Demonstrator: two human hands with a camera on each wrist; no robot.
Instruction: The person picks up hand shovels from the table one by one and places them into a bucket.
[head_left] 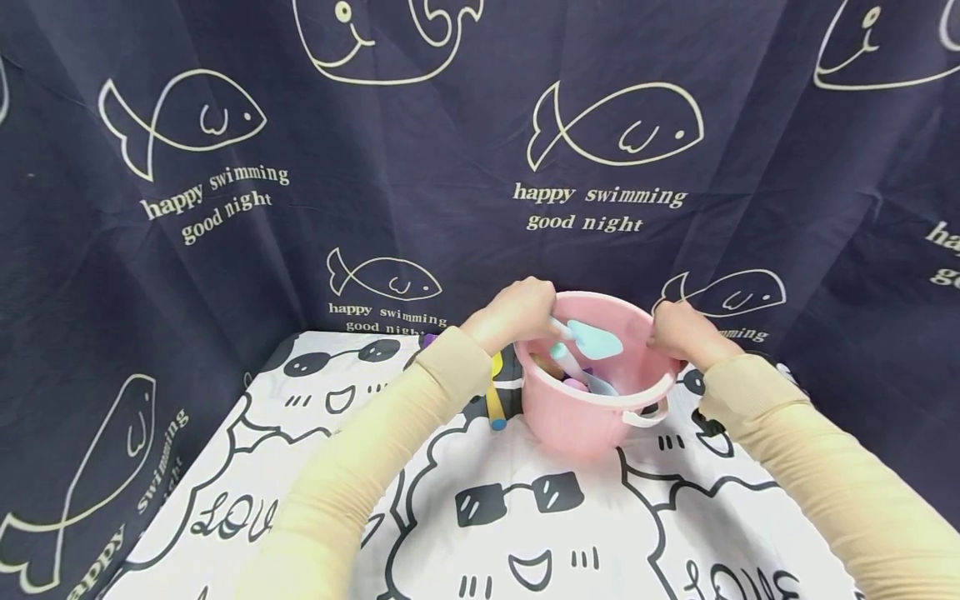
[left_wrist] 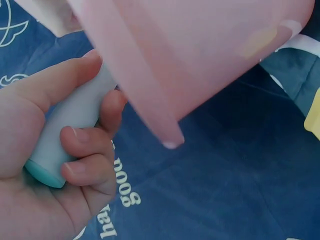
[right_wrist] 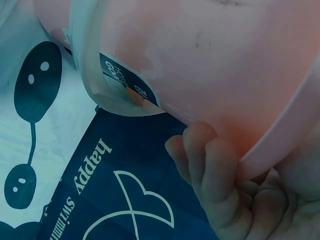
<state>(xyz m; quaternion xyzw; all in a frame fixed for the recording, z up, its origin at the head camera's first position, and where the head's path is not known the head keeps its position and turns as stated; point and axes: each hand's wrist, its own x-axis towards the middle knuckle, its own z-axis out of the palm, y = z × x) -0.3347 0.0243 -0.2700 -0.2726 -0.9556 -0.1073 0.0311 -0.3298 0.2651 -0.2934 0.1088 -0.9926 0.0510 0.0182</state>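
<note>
A pink bucket (head_left: 570, 425) stands on the patterned cloth, tipped slightly toward the camera. My left hand (head_left: 525, 310) is at its left rim and holds a toy shovel with a light-blue blade (head_left: 595, 340) over the bucket's mouth. In the left wrist view, fingers curl round the shovel's pale handle (left_wrist: 80, 115), which has a teal end. On the opposite side, my right hand (head_left: 684, 333) grips the bucket rim; in the right wrist view its fingers (right_wrist: 217, 165) bend over the edge. Inside lie another shovel (head_left: 567, 360) with a teal-ended handle, a pink round thing (head_left: 576, 384) and a brown item (head_left: 547, 365).
A yellow toy tool (head_left: 495, 404) with a blue end lies left of the bucket. Something purple (head_left: 428, 340) shows behind the left sleeve. The bucket's white handle (head_left: 645, 417) hangs at its front right. A dark curtain (head_left: 450, 167) rises behind the cloth.
</note>
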